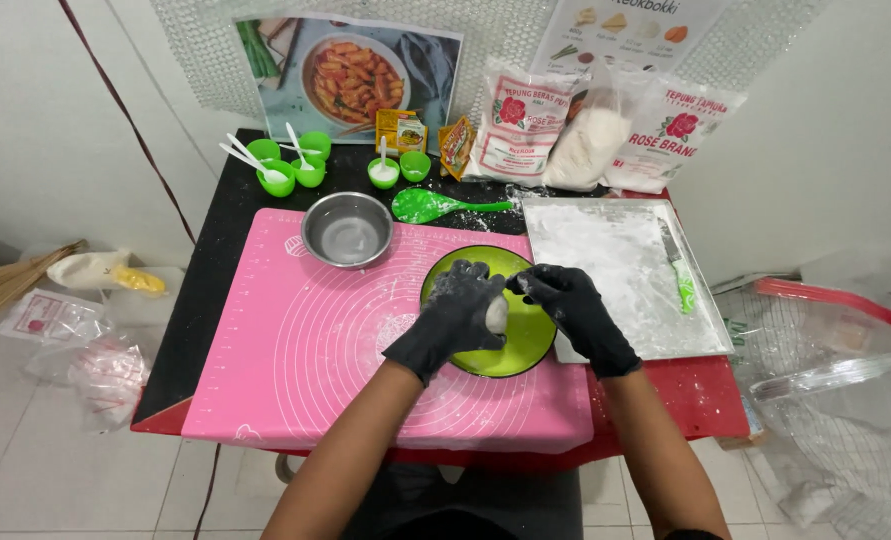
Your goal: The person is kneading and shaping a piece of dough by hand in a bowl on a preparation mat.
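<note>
Dough lump (496, 314) stands with its long axis upright in my closed left hand (455, 318); right hand (571, 305) pinches it above green plate (525, 345), steel bowl (347, 229) nearby.

Both hands, the left hand (457, 318) and the right hand (572, 312), wear black gloves dusted with white powder; the arms have no sleeves.

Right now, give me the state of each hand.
Left hand: closed around a white dough lump.
Right hand: fingers curled, touching the dough; grip cannot be told.
</note>
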